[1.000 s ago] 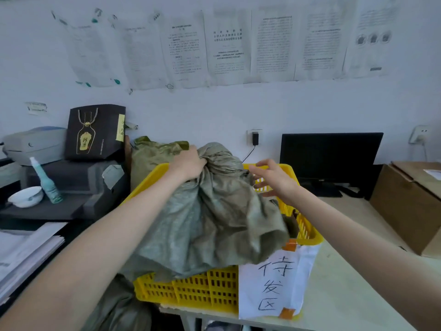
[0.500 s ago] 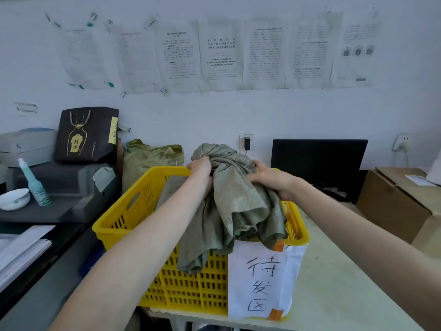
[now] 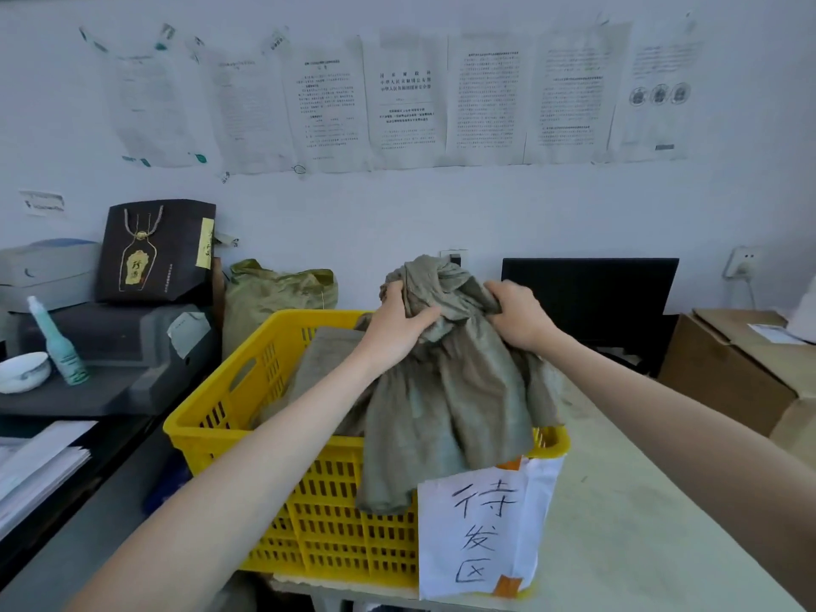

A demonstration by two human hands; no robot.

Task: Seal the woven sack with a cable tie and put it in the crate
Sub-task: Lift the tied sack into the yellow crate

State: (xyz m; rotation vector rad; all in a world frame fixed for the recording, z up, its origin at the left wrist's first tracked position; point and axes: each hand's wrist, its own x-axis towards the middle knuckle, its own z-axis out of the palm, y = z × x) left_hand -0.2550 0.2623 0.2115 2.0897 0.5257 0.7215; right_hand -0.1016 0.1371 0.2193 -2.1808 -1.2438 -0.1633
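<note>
Both hands are clenched on the gathered neck of the woven sack (image 3: 446, 390): the left hand (image 3: 397, 333) grips the bunched cloth from the near-left side with its thumb pressed across the folds, and the right hand (image 3: 519, 320) holds the opposite side, fingers buried in the fabric. The sack is held up over the yellow crate (image 3: 309, 501), its neck well above the rim, while its body sags down and a corner of it hangs outside over the front wall, just beside the white paper sign (image 3: 481, 532) taped there. Judging from this, the placing step is only half done, and the main risk is that overhang: if the hands let go now, the draped part could pull the sack's weight forward and leave it slumped across the rim or slid out onto the pale table (image 3: 640, 523). The loose cloth could also snag on the slotted wall or drag at the sign. No cable tie is visible at the neck, since the hands and folds cover that spot, so I cannot tell whether the seal is on; if it is not, releasing the bunch would let the mouth fall open. A grey flat piece (image 3: 326, 360) already lies inside the crate, which may stop the sack settling low
</note>
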